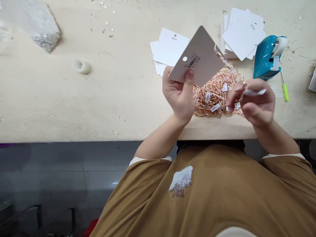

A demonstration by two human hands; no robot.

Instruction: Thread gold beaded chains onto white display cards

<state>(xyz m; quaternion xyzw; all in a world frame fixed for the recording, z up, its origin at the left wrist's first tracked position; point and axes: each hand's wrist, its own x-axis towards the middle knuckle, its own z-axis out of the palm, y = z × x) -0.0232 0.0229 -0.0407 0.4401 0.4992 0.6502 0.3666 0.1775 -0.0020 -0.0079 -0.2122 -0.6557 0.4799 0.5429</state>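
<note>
My left hand (181, 98) grips a jewelry card (206, 61) by its left corner, thumb on the side with a barcode sticker and a round hole. A pink and gold beaded strand (222, 58) hangs at the card's right edge and runs down toward the pile. Fingers curled, my right hand (261, 102) pinches a thin gold end of a beaded strand, with a small whitish strip (256, 92) sticking out by the fingers. Whether that end belongs to the strand on the card is unclear. Below both hands lies a heap of beaded strands (214, 84) with small barcode tags.
A teal tape dispenser (263, 57) and a green-handled pointed tool (285, 92) lie at right. White cards (243, 36) are stacked behind, with more loose cards (171, 47) left of the held one. Farther left are a tape roll (82, 66) and a plastic bag (45, 29).
</note>
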